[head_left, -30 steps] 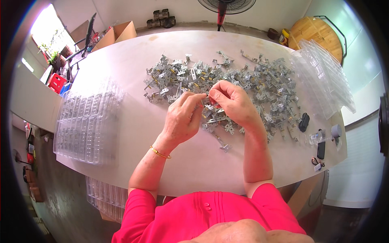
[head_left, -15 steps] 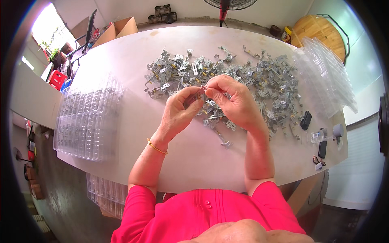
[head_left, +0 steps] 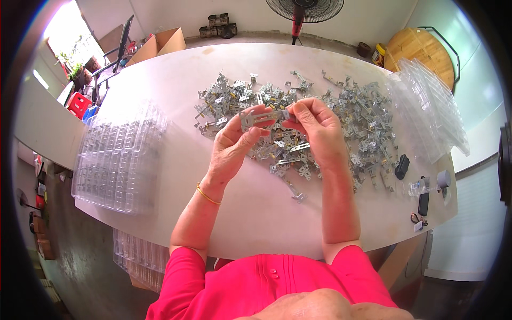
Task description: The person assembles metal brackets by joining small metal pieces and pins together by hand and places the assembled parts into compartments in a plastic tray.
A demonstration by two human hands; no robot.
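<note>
Worktop, pale and bent by the lens, runs across the view; its near edge is partly hidden behind the person's chest and arms. Clear trays are stacked by its left edge, glare washing out their upper part, so their grey contents are hard to make out. More trays show below the near edge, cut off by it. Beyond the middle, toward the far edge, spreads a pile of metal parts, partly covered by the hands. Empty-looking clear sheets lean over the right edge.

The right hand pinches one end of a bracket between thumb and fingers, which hide that end. The left hand has its fingers behind the other end, thumb below; whether that thumb presses on it cannot be told. The bracket is above the pile's left half, raised off the worktop.

Near the right edge lie a slim black bar, a dark case and a grey roll.
</note>
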